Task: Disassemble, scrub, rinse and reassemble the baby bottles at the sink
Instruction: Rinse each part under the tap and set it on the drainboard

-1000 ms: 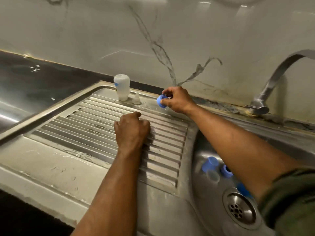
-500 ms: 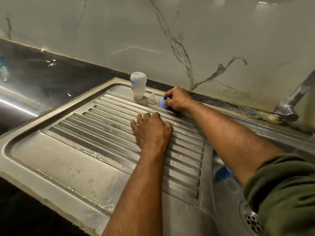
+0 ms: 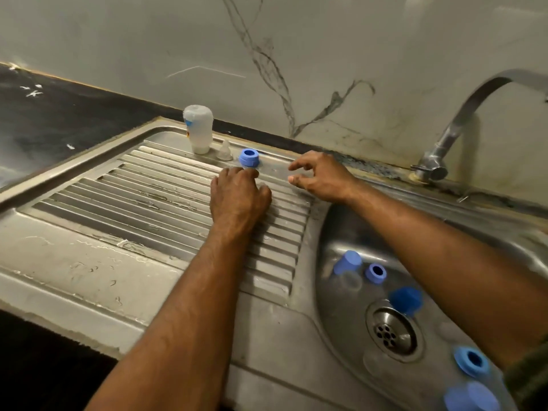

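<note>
At the back edge of the steel drainboard (image 3: 89,256), a blue collar ring (image 3: 249,158) sits flat with its opening facing up, beside a clear teat (image 3: 224,151) standing tip-up and an upturned bottle (image 3: 198,129), its long axis vertical. The left hand (image 3: 237,197) lies palm-down on the ridges, fingers straight, fingertips just short of the ring, its grip loose and holding nothing. The right hand (image 3: 321,180) hovers just right of the ring, fingers spread and loosely bent, grip empty, forearm crossing the sink basin (image 3: 335,232). In the basin, blue caps and rings lie around the drain (image 3: 391,332). The drainboard's ridged left half is bare.
</note>
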